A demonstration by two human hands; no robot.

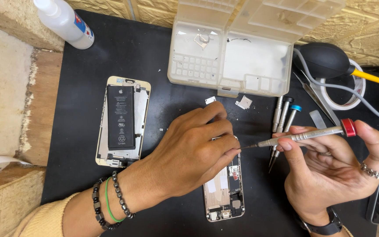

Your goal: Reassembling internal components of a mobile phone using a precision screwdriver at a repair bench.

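The right hand (330, 169) is pinching a red-capped screwdriver (303, 136), angling its tip toward the left hand (189, 153), whose fingers are closing on something tiny above the phone screen panel (224, 193), steadying it on the surface (163, 57).

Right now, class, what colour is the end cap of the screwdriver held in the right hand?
Red: the screwdriver in the right hand has a red cap, seen in the head view.

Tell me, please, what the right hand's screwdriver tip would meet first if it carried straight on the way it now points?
Probably the left hand's fingertips: the screwdriver in the right hand points leftward, its tip almost at them, above the opened phone part. Depth is unclear.
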